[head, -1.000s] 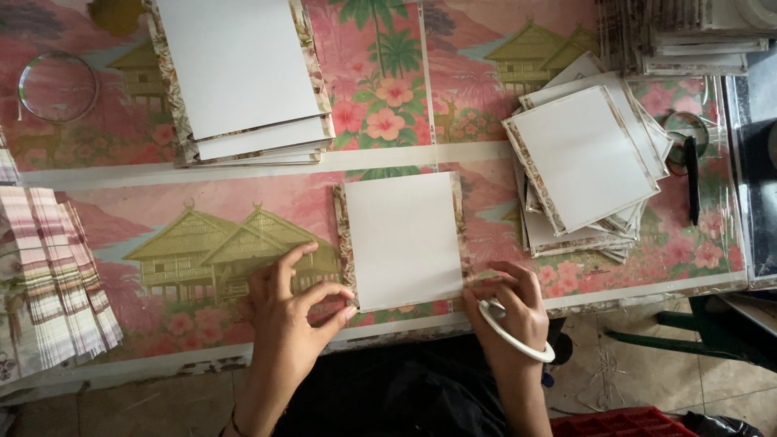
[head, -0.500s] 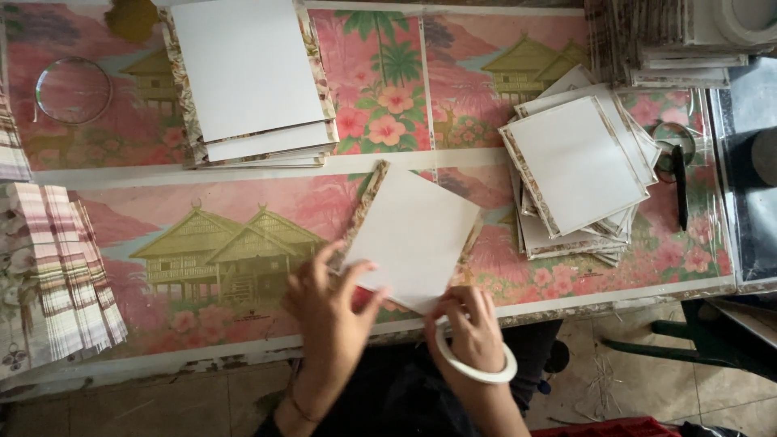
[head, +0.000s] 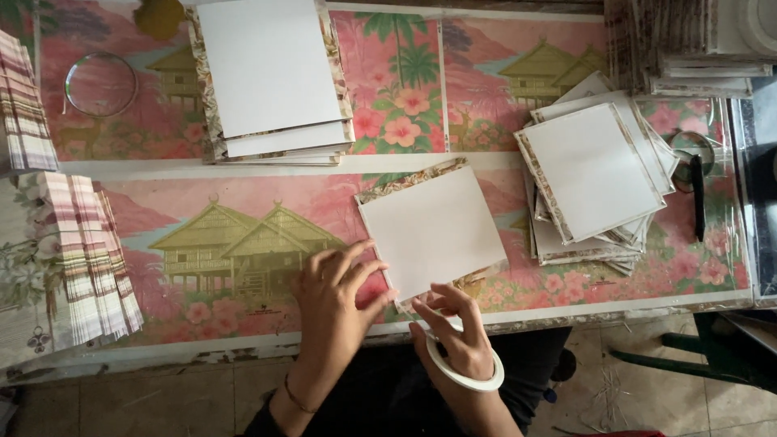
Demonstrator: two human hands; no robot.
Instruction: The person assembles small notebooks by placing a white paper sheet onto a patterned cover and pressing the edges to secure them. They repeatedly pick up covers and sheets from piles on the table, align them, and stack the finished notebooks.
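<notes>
A: Step? Where's the white card (head: 433, 231)?
B: Flat on tabletop (head: 243, 174), tilted, btwn both hands. Left hand (head: 332, 303) fingers splayed at its lower-left edge; right hand (head: 453, 336), tape roll (head: 465, 372) round wrist, fingertips at bottom corner, holding nothing.
A: Next?
B: Prob. squaring it.

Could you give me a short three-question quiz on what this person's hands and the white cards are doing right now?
1. True or false: the white card on the table lies tilted.
2. What hangs on the right hand? A) a tape roll B) scissors C) a cloth
3. Which hand touches the card's near left corner?

Key: 1 true. 2 A. 3 the left hand, fingertips at the corner. Stacks of similar cards lie to the right and at the far side.
</notes>
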